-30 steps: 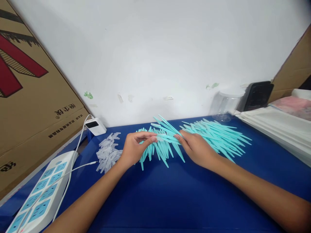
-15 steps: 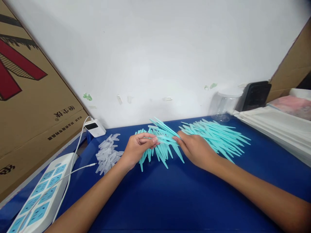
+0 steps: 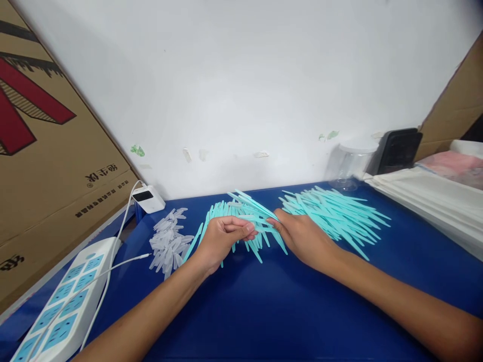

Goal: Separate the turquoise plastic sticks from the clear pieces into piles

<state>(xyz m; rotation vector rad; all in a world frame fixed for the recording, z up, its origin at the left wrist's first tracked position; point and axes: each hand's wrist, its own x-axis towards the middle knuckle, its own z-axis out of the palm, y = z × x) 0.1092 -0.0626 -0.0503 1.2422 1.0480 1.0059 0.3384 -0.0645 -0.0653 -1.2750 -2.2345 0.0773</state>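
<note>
My right hand [image 3: 307, 239] is closed around several slim turquoise plastic sticks [image 3: 256, 205], shaped like eyebrow razors, which fan out to the upper left. Thumb and fingers of my left hand [image 3: 222, 241] pinch the pale end of one turquoise stick [image 3: 260, 220], whose other end is at my right fingertips. Beneath and behind both hands lies a pile of the same sticks [image 3: 217, 210], partly hidden. Left of my left hand is a heap of small translucent caps [image 3: 169, 241].
A larger pile of turquoise sticks [image 3: 335, 211] lies to the right on the blue table [image 3: 264, 311]. Behind it stand a clear jar [image 3: 352, 166] and a black object [image 3: 400, 151]. A power strip [image 3: 71, 296], cables and a white device [image 3: 149, 198] are at left; white sheets [image 3: 430, 201] at right.
My left hand has moved a little to the right, closer to my right hand. A turquoise stick now shows beside my left wrist, near the caps. My right hand has hardly moved.
</note>
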